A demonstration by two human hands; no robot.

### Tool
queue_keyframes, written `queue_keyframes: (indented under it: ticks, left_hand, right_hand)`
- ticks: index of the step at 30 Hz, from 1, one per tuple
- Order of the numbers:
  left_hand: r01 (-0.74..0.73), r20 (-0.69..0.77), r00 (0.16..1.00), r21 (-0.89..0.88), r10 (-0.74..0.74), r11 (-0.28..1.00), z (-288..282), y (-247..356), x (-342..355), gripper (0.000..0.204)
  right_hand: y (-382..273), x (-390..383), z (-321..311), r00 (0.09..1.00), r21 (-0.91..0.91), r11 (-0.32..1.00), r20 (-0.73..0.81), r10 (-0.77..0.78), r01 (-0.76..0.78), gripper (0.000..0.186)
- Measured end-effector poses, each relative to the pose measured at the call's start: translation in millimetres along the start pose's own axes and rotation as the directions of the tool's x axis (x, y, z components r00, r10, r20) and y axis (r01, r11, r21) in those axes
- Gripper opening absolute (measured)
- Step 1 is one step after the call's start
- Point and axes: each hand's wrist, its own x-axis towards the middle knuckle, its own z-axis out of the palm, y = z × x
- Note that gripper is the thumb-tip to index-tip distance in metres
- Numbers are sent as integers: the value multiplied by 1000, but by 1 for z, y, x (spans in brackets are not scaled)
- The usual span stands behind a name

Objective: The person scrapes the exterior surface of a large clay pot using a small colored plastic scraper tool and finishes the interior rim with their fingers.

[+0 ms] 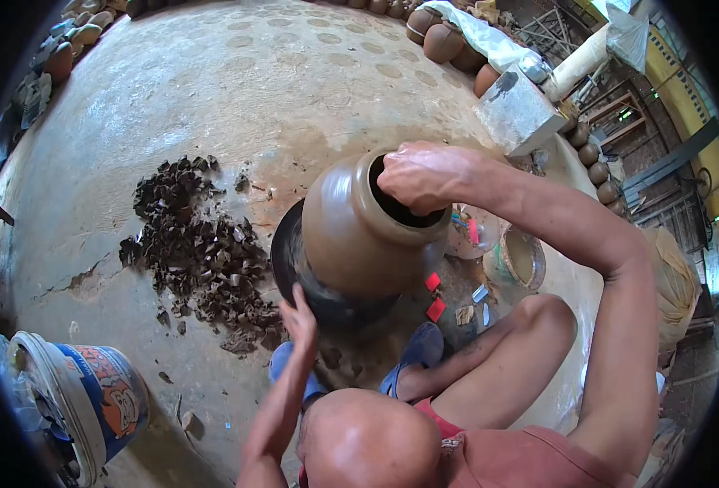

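A large brown clay pot [339, 220] with a wide rounded rim stands tilted in view on a dark round base [286, 252]. My right hand [420, 177] reaches over the rim into the mouth, curled closed with knuckles up; its fingertips and anything they hold are hidden inside. Low at the pot's left, my left hand [299, 320] has its fingers stretched apart beside the dark base's edge, seemingly touching it. It holds nothing visible. Dark clay scraps [201, 244] lie heaped on the floor left of the pot.
Red pieces [436, 309] and small bits lie between the pot and my right leg. A bowl [522, 256] sits to the right, before a pale block [520, 114]. A plastic bucket [115, 390] stands at lower left. Round pots [445, 42] line the far edge.
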Motion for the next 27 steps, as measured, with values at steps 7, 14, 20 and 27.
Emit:
queue_keyframes:
  ticks: [7, 14, 20, 27]
  left_hand:
    - [328, 522, 831, -177, -194, 928, -31, 27, -2, 53]
    - [-103, 104, 988, -103, 113, 989, -7, -22, -9, 77]
    - [282, 507, 846, -169, -162, 944, -33, 22, 3, 78]
    - [15, 117, 993, -9, -14, 1000, 0, -22, -24, 77]
  right_hand:
    - [-5, -10, 5, 989, 53, 998, 141, 34, -41, 13]
    - [-6, 8, -1, 994, 23, 999, 102, 39, -41, 14]
    - [4, -8, 18, 988, 36, 998, 147, 37, -43, 14]
    - [-2, 0, -1, 991, 96, 993, 120, 59, -71, 15]
